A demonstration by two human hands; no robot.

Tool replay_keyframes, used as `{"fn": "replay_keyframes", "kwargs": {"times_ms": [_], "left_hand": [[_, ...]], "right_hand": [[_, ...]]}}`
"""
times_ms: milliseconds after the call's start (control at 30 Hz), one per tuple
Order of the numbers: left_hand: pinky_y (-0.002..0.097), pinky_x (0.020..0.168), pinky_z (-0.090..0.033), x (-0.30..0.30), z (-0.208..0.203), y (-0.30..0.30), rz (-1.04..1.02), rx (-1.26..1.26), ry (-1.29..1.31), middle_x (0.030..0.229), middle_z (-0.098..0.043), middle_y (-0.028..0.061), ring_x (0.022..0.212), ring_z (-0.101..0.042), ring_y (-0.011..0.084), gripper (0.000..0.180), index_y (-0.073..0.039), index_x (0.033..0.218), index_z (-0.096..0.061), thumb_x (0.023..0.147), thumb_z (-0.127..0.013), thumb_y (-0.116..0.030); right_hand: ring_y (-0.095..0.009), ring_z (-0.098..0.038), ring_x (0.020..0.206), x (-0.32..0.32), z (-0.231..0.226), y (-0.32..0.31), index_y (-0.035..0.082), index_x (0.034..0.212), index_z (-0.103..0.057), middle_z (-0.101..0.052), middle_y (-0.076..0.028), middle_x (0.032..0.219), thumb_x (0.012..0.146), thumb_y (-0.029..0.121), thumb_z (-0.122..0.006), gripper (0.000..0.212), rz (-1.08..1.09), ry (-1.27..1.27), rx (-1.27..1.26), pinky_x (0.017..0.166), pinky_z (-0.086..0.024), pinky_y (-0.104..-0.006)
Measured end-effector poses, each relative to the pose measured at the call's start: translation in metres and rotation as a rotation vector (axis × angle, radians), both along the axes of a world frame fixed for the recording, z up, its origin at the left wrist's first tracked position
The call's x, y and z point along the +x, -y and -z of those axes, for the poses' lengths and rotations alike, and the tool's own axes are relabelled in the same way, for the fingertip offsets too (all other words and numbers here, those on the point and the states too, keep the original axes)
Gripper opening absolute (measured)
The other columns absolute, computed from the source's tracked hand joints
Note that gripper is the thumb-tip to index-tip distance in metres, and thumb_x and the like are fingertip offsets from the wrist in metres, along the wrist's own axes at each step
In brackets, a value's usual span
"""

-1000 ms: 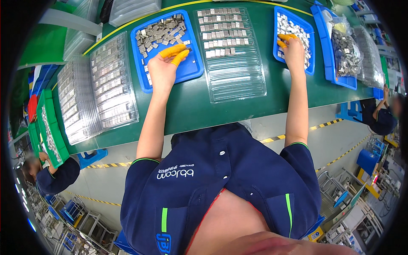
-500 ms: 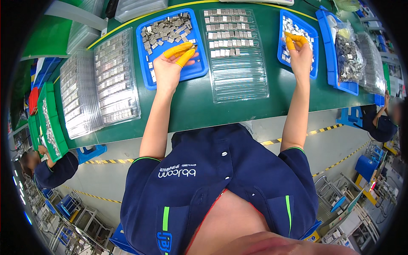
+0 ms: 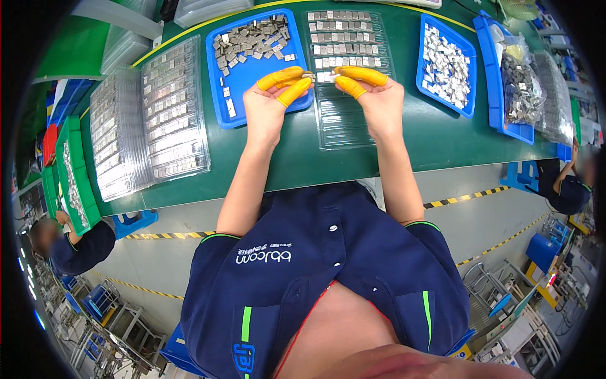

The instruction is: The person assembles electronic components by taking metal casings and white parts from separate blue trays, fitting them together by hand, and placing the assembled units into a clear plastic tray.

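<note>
My left hand (image 3: 268, 107), with yellow finger cots on its fingertips, pinches a small metal USB connector shell (image 3: 308, 76). Facing it, my right hand (image 3: 379, 101), in the same yellow cots, pinches a small white piece (image 3: 334, 77). The two parts are close together, end to end; whether they touch is too small to tell. Both hands are above the clear ribbed tray (image 3: 341, 129), whose far rows hold USB connectors (image 3: 341, 36). Left of it, the blue tray (image 3: 255, 85) carries loose metal shells (image 3: 249, 41). Small white pieces (image 3: 447, 69) fill the right blue tray (image 3: 421, 68).
Stacked clear trays (image 3: 173, 114) of connectors cover the table's left side. Beyond the right tray stands a blue bin (image 3: 517, 131) with a bag of dark parts (image 3: 521, 88). A green bin (image 3: 88, 202) lies at far left. Two other people sit at the table's ends.
My right hand has moved left from the white-piece tray, bringing a white piece. My left hand has shifted right from the metal-shell tray, and both hands now meet over the clear tray.
</note>
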State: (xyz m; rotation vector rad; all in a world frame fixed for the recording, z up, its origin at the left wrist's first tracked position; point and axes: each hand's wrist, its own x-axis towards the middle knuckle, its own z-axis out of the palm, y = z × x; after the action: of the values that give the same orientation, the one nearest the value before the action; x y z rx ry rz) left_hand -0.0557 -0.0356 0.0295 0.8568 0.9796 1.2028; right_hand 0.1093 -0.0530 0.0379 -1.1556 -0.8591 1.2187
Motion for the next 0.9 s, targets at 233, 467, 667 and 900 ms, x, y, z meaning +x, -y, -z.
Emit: {"fn": "replay_keyframes", "kwargs": {"times_ms": [233, 467, 667, 900], "left_hand": [[0.0261, 0.070, -0.052, 0.005, 0.003, 0.008, 0.025, -0.037, 0.020, 0.090, -0.061, 0.0155, 0.080, -0.062, 0.0211, 0.027, 0.008, 0.099, -0.057, 0.073, -0.064, 0.002], [0.0250, 0.070, -0.051, 0.007, 0.004, 0.011, 0.004, -0.110, 0.183, 0.091, -0.062, 0.0136, 0.080, -0.062, 0.0205, 0.025, 0.006, 0.099, -0.057, 0.075, -0.062, 0.000], [0.0252, 0.071, -0.051, 0.005, -0.001, 0.010, 0.056, -0.139, 0.148, 0.092, -0.061, 0.0142, 0.081, -0.062, 0.0210, 0.024, 0.006, 0.099, -0.056, 0.075, -0.061, 0.002], [0.0245, 0.075, -0.050, 0.000, -0.002, 0.013, 0.077, 0.001, -0.058, 0.089, -0.063, 0.0121, 0.081, -0.061, 0.0167, 0.022, 0.005, 0.093, -0.061, 0.072, -0.065, 0.001]], "right_hand": [[-0.023, -0.061, 0.084, -0.014, -0.001, 0.003, -0.010, 0.098, -0.054, -0.060, -0.017, 0.092, 0.070, -0.008, -0.063, 0.029, 0.011, -0.023, 0.037, 0.073, -0.053, -0.0321], [-0.021, -0.061, 0.082, -0.017, 0.000, 0.004, -0.009, 0.095, -0.056, -0.061, -0.015, 0.091, 0.071, -0.007, -0.064, 0.025, 0.041, -0.209, 0.018, 0.071, -0.053, -0.0290], [-0.018, -0.061, 0.082, -0.011, 0.000, 0.005, -0.007, 0.092, -0.057, -0.062, -0.013, 0.089, 0.070, -0.006, -0.065, 0.023, -0.032, -0.325, -0.067, 0.072, -0.052, -0.0272], [-0.015, -0.059, 0.079, 0.007, 0.003, 0.010, -0.003, 0.088, -0.060, -0.062, -0.009, 0.086, 0.066, -0.004, -0.069, 0.024, -0.179, -0.068, -0.128, 0.074, -0.048, -0.0258]]}}
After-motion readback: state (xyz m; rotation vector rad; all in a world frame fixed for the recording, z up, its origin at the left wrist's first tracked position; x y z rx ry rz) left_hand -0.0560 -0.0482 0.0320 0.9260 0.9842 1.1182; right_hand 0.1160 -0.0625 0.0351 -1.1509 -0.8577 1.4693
